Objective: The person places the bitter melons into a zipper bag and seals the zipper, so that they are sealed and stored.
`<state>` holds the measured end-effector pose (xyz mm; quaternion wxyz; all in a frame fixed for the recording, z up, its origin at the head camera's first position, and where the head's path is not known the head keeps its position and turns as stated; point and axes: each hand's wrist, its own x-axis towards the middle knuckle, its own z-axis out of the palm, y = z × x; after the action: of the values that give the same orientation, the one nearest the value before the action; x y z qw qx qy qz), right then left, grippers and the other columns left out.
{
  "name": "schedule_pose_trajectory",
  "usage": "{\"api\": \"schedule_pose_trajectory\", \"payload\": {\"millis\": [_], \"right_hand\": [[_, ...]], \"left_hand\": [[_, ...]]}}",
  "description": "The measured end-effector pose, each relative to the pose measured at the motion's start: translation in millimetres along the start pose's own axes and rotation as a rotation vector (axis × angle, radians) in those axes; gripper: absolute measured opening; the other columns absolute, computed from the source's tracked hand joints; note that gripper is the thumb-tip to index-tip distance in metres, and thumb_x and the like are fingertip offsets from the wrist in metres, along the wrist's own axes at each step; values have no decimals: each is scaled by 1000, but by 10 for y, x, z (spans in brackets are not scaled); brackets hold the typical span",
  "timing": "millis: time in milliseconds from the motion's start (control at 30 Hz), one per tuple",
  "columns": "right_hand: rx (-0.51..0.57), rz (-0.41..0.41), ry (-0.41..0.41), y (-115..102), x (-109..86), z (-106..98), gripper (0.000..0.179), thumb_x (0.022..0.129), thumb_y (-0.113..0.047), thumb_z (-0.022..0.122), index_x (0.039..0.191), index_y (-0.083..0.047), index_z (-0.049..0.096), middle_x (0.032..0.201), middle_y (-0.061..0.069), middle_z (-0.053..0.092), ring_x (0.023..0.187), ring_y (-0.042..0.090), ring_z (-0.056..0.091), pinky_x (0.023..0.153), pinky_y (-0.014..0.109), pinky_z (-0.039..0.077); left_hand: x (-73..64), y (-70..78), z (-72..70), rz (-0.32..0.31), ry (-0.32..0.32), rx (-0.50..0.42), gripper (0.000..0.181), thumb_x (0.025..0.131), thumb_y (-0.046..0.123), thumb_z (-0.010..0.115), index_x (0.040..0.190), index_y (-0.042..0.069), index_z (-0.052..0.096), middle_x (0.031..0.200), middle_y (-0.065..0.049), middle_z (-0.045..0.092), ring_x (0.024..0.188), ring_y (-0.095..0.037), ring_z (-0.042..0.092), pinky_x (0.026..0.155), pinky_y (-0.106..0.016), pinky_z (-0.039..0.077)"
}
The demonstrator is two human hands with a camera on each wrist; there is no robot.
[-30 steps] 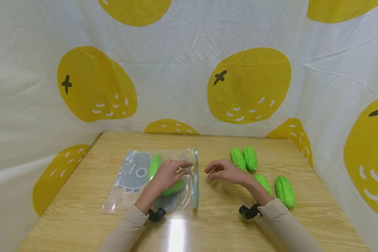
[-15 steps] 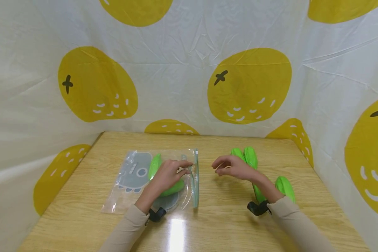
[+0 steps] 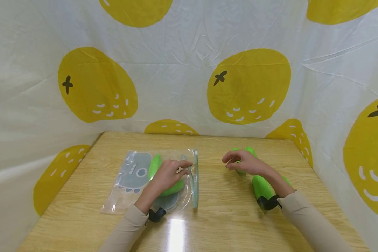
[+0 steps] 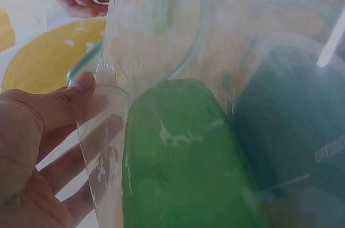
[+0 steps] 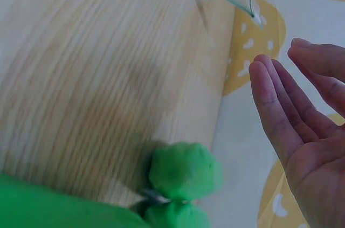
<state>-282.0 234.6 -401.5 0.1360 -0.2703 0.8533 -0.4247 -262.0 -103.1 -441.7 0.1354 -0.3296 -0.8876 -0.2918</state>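
A clear zip bag [image 3: 113, 201] with a grey-blue cartoon print lies on the left of the table. Two green elongated pieces [image 3: 173, 189] show inside it, partly behind my arm. My left hand [image 3: 167, 176] pinches the bag's film at the zip edge; in the left wrist view the thumb [image 4: 82, 82] lies in front and other fingers show through the plastic. To the right, my right hand [image 3: 245, 161] hovers with loosely bent fingers and nothing in them. Beneath and behind it are several green ridged elongated pieces [image 3: 262, 187], partly covered by the hand and forearm.
The wooden table [image 3: 220, 217] has a bright reflection at its front. A white cloth [image 3: 176, 87] printed with yellow fruit hangs behind and at both sides. Black wrist cameras [image 3: 157, 215] sit at both cuffs.
My right hand has moved right and slightly away, from beside the bag's mouth to over the green pieces. The left hand and the bag have stayed in place.
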Motion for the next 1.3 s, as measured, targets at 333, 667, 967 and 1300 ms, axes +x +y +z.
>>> {"api": "schedule_pose_trajectory", "payload": {"millis": [333, 667, 967, 1300], "right_hand": [[-98, 34, 49, 48, -91, -210, 25, 99, -8, 67, 122, -1, 69, 122, 21, 71, 109, 38, 70, 84, 29, 60], [-105, 21, 100, 121, -135, -383, 30, 94, -2, 71, 122, 8, 66, 124, 29, 67, 106, 39, 72, 83, 24, 59], [-187, -8, 99, 185, -168, -531, 33, 91, 6, 70, 124, 9, 64, 129, 32, 65, 115, 52, 65, 82, 26, 60], [-322, 6, 100, 262, -177, -638, 36, 87, 12, 66, 123, 5, 66, 127, 29, 66, 119, 52, 62, 93, 59, 58]], "left_hand": [[-4, -9, 2, 12, 2, 3, 27, 91, 20, 78, 117, 14, 79, 113, 1, 80, 100, -17, 77, 84, -36, 62], [-17, -16, -3, 1, -8, -2, 27, 91, 19, 78, 118, 13, 79, 114, 0, 80, 99, -18, 77, 84, -36, 63], [-20, -17, -5, -4, -13, -2, 28, 91, 20, 78, 118, 14, 79, 115, 0, 80, 99, -18, 78, 84, -36, 63], [-18, -24, -5, 1, -10, -1, 27, 91, 20, 78, 118, 14, 79, 115, 0, 80, 99, -18, 78, 84, -36, 63]]}}
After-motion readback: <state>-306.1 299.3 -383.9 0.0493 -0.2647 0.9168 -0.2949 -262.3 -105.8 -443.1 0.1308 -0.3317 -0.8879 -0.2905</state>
